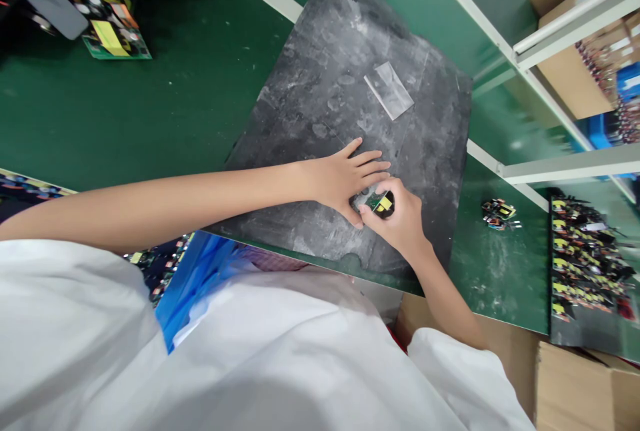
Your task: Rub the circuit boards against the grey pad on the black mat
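Note:
On a worn black mat, my left hand lies with its fingers spread, palm down. My right hand curls its thumb and fingers round a small green circuit board with a yellow part, close to my left thumb. The board is partly hidden by the fingers. Farther up the mat lies a flat, clear rectangular piece, touched by neither hand.
Circuit boards with yellow parts are at the upper left. A small pile of parts sits right of the mat, near a tray of many boards. Metal frame bars cross the right side; a cardboard box is at lower right.

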### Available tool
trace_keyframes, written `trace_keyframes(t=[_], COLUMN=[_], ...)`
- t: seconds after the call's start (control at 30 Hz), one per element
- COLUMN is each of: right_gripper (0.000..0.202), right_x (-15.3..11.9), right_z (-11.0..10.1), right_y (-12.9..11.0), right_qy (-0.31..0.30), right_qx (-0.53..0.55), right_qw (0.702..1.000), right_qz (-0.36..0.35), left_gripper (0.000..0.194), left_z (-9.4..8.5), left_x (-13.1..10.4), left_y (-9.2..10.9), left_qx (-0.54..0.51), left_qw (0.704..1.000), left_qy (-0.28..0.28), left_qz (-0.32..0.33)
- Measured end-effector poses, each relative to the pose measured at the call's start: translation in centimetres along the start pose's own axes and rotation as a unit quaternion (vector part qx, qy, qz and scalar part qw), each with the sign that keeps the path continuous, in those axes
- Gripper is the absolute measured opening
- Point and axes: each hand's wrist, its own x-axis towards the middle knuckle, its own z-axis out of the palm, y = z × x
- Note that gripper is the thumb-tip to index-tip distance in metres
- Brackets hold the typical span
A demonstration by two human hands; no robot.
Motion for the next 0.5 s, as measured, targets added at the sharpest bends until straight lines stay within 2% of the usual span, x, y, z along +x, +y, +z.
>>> trace_keyframes(t=[0.5], right_gripper=[0.025], right_x=[-0.16], right_z=[0.20], right_y=[-0.01], right_qy=[0.007], right_qx=[0.003], right_qw=[1.000], right_qz=[0.000], left_gripper=[0.094], left_z=[0.04], left_x=[0.01], left_y=[0.00], left_qx=[0.011], left_qw=[1.000], left_qy=[-0.002], left_qz=[0.003])
